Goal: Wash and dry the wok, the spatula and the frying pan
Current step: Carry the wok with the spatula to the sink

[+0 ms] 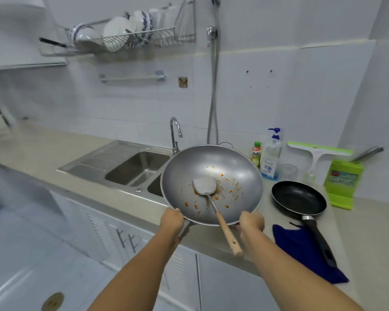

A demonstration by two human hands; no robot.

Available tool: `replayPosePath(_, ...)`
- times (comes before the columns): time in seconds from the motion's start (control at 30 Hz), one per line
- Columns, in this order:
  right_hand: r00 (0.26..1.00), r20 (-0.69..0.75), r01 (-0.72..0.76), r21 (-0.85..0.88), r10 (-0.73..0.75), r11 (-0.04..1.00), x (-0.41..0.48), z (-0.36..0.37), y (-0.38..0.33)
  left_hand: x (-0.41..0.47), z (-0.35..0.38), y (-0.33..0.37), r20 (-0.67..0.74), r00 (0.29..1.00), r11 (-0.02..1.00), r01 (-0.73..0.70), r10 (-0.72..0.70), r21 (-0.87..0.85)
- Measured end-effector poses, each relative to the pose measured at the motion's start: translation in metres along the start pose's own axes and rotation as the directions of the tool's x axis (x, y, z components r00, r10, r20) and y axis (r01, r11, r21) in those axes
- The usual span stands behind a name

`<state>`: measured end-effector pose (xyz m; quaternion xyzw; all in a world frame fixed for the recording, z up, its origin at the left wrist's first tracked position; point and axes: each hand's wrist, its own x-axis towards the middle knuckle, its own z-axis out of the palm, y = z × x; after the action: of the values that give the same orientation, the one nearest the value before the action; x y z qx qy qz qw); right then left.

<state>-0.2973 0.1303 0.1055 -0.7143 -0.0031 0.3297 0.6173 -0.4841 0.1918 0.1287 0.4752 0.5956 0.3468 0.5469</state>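
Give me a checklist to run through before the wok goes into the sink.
1. Grip: the left hand holds the wok by its long handle, and the right hand holds its near rim. Ok.
2. Loose load: the spatula lies free inside, its wooden handle jutting over the rim. It may slide on tilting. Not ok.
3. Room: the sink shows no dishes in its left basin. Ok.
4. Water: the faucet shows no stream. Ok.
5. Soap: the soap bottle stands on the counter behind the wok. Ok.
6. Path: the frying pan sits to the right, apart from the wok. Ok.
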Motion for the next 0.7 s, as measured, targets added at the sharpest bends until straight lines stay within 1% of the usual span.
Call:
replayPosePath(0.1,1.000,0.004,-0.006,0.024,0.006,1.000,0.000,0.055,0.012,0.034,-0.033,0.005,-0.019,1.000,1.000,0.012,-0.012,0.028)
replayPosePath(0.17,1.000,-0.003,-0.011,0.008,0.011,1.000,0.002,0.086,0.018,0.058,-0.051,0.005,-0.028,1.000,0.996,0.002,0.000,0.086)
replayPosePath(0.23,1.000,0.001,-0.016,-0.009,0.016,1.000,0.007,0.114,0.024,0.079,-0.065,0.005,-0.016,1.000,0.986,-0.013,0.016,0.163)
replayPosePath(0.33,1.000,-0.009,-0.018,-0.027,0.018,0.999,0.011,0.144,0.028,0.113,-0.080,0.002,0.005,1.000,0.977,-0.016,0.015,0.210)
replayPosePath(0.4,0.999,-0.022,-0.025,-0.043,0.024,0.999,0.011,0.157,0.027,0.134,-0.085,-0.002,0.010,1.000,0.969,-0.012,0.009,0.245)
replayPosePath(0.53,0.997,-0.066,-0.038,-0.059,0.034,0.998,0.030,0.186,0.023,0.186,-0.085,0.001,0.053,0.998,0.967,0.014,-0.028,0.254)
replayPosePath(0.63,0.996,-0.086,-0.042,-0.088,0.034,0.995,0.052,0.208,0.020,0.266,-0.075,-0.027,0.058,0.998,0.940,0.000,-0.021,0.341)
replayPosePath(0.7,0.994,-0.097,-0.056,-0.106,0.046,0.993,0.070,0.222,0.020,0.284,-0.066,-0.020,0.072,0.997,0.916,0.000,-0.031,0.401)
